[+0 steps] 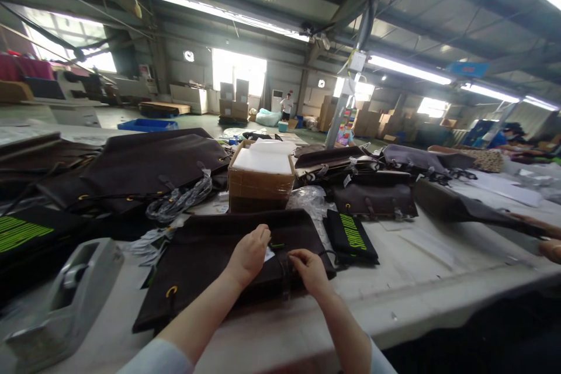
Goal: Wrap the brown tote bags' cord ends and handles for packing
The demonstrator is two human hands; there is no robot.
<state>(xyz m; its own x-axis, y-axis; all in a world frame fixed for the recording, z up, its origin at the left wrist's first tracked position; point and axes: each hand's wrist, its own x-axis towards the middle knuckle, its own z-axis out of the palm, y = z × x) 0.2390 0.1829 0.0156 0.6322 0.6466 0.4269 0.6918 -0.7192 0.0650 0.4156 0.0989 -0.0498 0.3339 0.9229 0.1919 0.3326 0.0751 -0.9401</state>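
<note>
A dark brown bag [197, 251] with a brass-coloured eyelet and a dark cord lies flat on the table in front of me. Over its middle, my left hand [250, 254] has its fingers curled closed; what they hold is hidden. A small white tag [269, 254] shows just beside those fingers. My right hand [310, 270] pinches close to the bag's strap [286, 269], thumb and fingertips together, on something too small to make out.
A tape dispenser [70, 298] stands at the left. Behind the bag is a cardboard box [260, 187] holding white sheets. Folded black pouches with green lettering [350, 236] lie to the right. More brown bags [153, 163] cover the table. Another person's hands [550, 239] hold a bag at the right edge.
</note>
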